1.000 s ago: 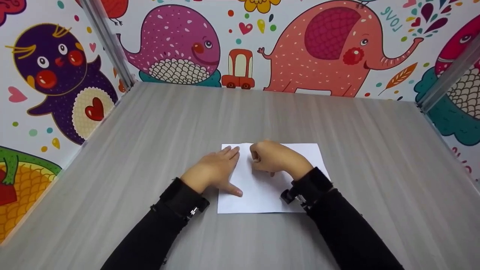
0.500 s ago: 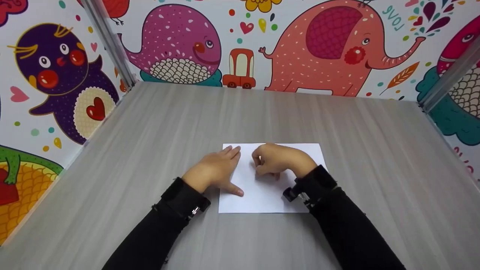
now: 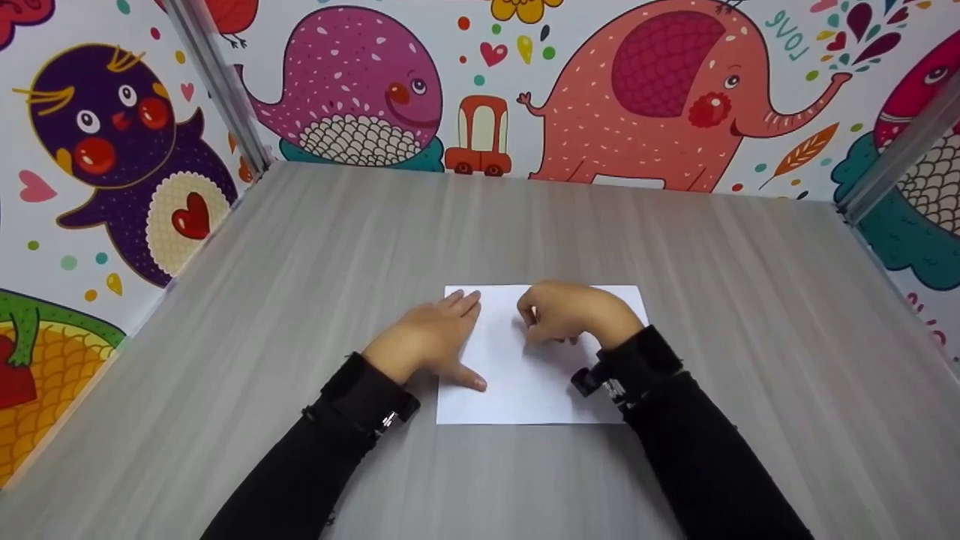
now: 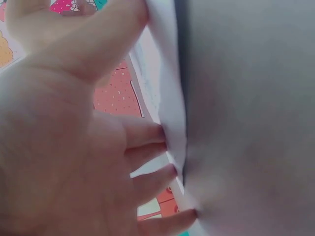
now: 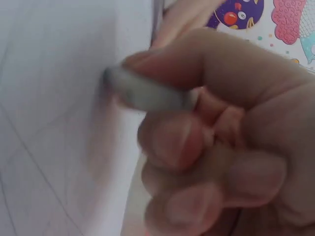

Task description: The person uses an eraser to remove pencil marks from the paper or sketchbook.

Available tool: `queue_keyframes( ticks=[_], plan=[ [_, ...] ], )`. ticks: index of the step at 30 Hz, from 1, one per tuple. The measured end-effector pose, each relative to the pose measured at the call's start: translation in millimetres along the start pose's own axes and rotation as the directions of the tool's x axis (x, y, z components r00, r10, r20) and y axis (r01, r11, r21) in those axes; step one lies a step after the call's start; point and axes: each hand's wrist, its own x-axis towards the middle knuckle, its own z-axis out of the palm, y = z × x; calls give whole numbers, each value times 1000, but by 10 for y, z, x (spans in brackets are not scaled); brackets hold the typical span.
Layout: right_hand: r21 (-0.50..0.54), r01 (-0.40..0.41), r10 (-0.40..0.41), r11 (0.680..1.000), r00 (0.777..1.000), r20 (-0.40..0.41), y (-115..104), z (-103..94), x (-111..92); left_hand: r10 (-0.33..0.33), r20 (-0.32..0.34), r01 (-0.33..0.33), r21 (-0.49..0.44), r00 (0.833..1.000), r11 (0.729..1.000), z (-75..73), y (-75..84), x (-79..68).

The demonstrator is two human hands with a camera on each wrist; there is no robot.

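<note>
A white sheet of paper (image 3: 517, 401) lies on the table. My left hand (image 3: 424, 337) rests across its left edge, thumb and fingers spread out straight. The left wrist view shows the fingertips of this hand (image 4: 74, 132) right at the sheet, whose edge stands slightly off the tabletop. Over the sheet's upper right part is my right hand (image 3: 577, 311), knuckles up. It pinches a small whitish eraser (image 5: 147, 93) between thumb and forefinger, seen in the right wrist view. The eraser's darkened end meets the paper. Thin grey lines (image 5: 37, 164) run across the sheet there.
The grey wood-grain table (image 3: 360, 232) reaches back to a cartoon-printed wall panel (image 3: 487, 67). Another printed panel (image 3: 45, 225) stands at the left. Metal posts (image 3: 217, 82) mark the back corners. Each wrist wears a black strap (image 3: 364, 394) with a small camera.
My right hand has shifted a little to the right over the sheet with the eraser. A slight bulge at the paper's top edge has flattened. The left hand has stayed in place.
</note>
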Motion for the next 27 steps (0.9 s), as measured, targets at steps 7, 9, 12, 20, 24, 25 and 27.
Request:
queue_keyframes(
  ticks=[7, 9, 12, 20, 24, 25, 27],
  plan=[
    [60, 107, -106, 992, 994, -12, -38, 60, 66, 8, -6, -8, 13, 1000, 1000, 6, -18, -11],
    [50, 70, -72, 996, 997, 41, -34, 46, 45, 15, -11, -15, 14, 1000, 1000, 1, -13, -5],
    [11, 20, -21, 1000, 998, 64, -33, 7, 3, 9, -6, -9, 13, 1000, 1000, -5, -8, 2],
    [109, 124, -131, 986, 989, 62, -6, 37, 71, -3, -8, 3, 17, 1000, 1000, -2, -1, -4],
    [64, -5, 6, 998, 1000, -10, 77, -24, 25, -8, -10, 8, 9, 1000, 1000, -12, 20, 6],
    [52, -31, 33, 998, 999, -29, 80, -37, 10, -10, -8, 10, 10, 1000, 1000, -11, 21, 6],
    [39, -48, 49, 998, 998, -44, 64, -44, -7, -10, -6, 10, 15, 1000, 1000, -8, 20, 2]
  ],
)
